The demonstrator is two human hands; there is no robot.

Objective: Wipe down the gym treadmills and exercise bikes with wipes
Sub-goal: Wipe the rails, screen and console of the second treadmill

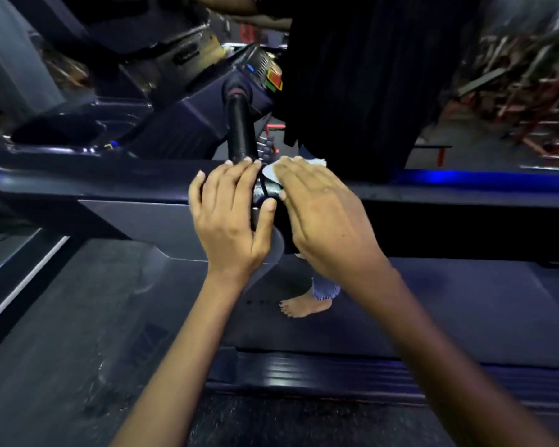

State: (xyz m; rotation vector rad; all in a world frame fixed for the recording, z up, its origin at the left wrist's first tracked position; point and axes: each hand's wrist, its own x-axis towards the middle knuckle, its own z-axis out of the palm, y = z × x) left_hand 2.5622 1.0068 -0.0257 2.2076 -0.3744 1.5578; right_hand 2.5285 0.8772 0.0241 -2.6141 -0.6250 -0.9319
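I look down at a dark treadmill. Its black handlebar grip [241, 130] runs from the console [259, 72] toward me and meets the side rail [110, 185]. My left hand [231, 217] curls its fingers and thumb round the near end of that grip. My right hand [320, 211] lies flat with straight fingers, pressing a white wipe [271, 171] onto the rail just right of the grip. Most of the wipe is hidden under my fingers.
Another person in dark clothes [352, 75] stands barefoot on the treadmill belt [433, 304], close behind the rail; a bare foot [304, 307] shows below my hands. A cup-holder tray [55, 133] sits at left. Red and metal gym gear [530, 91] blurs at right.
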